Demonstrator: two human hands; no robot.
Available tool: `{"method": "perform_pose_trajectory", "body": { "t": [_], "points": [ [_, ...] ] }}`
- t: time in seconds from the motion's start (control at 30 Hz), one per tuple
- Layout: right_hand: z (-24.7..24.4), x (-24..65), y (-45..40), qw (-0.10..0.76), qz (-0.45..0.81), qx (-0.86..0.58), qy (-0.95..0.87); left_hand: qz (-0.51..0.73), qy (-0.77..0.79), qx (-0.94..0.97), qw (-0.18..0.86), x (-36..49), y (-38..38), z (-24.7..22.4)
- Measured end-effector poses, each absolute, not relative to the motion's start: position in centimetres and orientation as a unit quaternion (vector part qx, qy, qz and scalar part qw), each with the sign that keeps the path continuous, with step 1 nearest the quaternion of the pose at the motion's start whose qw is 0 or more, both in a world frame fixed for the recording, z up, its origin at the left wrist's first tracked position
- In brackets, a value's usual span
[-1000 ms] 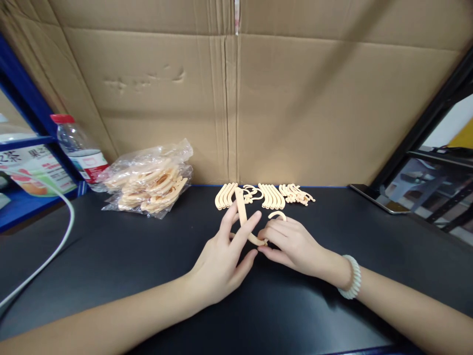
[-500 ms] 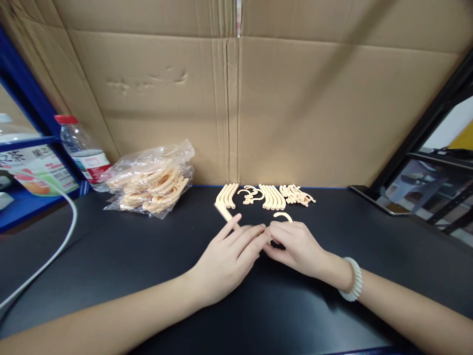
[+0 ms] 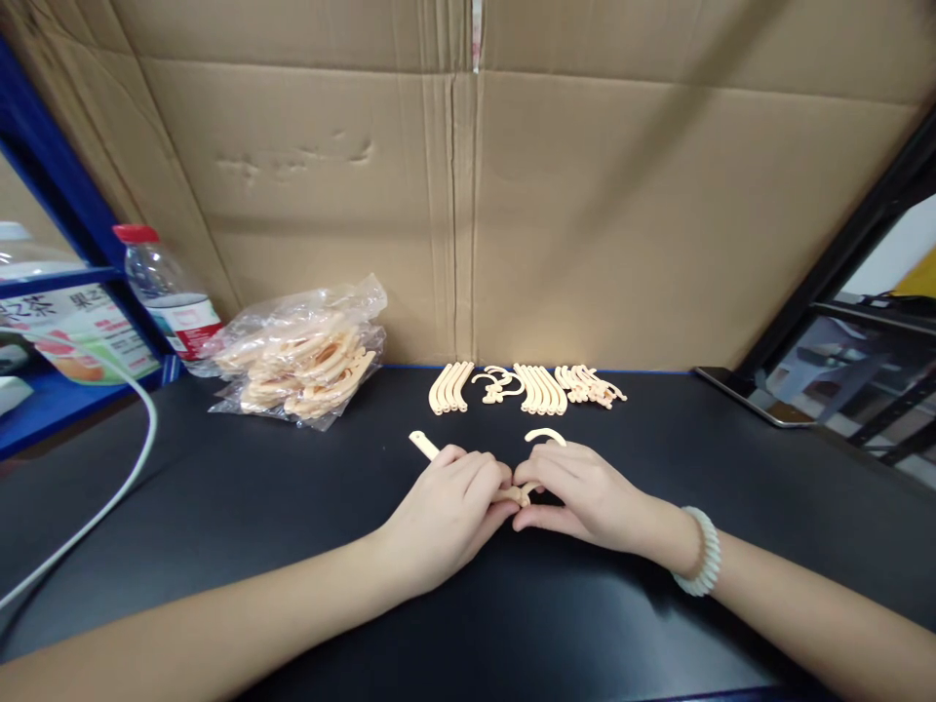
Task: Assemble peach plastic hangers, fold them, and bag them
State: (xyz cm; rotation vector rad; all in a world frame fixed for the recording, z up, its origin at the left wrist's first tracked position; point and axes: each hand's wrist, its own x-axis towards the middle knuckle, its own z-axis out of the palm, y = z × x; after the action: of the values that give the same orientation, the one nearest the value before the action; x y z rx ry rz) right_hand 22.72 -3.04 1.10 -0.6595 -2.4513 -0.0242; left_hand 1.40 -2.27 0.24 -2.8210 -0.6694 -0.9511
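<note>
So the hanger arm [image 3: 422, 445] now tips further frame-left, left hand [image 3: 448, 512] clutching it; right hand [image 3: 594, 497] pinches the hook [image 3: 546, 435] mid-frame, ends seemingly lined up.

2 hands [image 3: 448, 515] [image 3: 596, 492] block centre; front tabletop [image 3: 541, 634] passable.

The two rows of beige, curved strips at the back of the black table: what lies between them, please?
In the head view, a small loose group of beige hook-shaped pieces lies between the left row and the right row.
</note>
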Motion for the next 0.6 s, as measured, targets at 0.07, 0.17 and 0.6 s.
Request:
{"method": "perform_pose_trajectory", "body": {
  "t": [0.07, 0.17, 0.6],
  "points": [
    [1.29, 22.73, -3.04, 0.285, -0.022, -0.238, -0.928, -0.307, -0.224, -0.924, 0.050, 1.46, -2.30, 0.26],
    [1.55, 22.70, -3.00, 0.269, -0.037, -0.223, -0.936, -0.275, -0.230, -0.932, 0.050, 1.53, -2.32, 0.31],
    [1.10, 22.64, -2.79, 0.285, -0.043, -0.220, -0.932, -0.240, -0.226, -0.944, -0.026, 1.23, -1.93, -0.06]
  ]
}}
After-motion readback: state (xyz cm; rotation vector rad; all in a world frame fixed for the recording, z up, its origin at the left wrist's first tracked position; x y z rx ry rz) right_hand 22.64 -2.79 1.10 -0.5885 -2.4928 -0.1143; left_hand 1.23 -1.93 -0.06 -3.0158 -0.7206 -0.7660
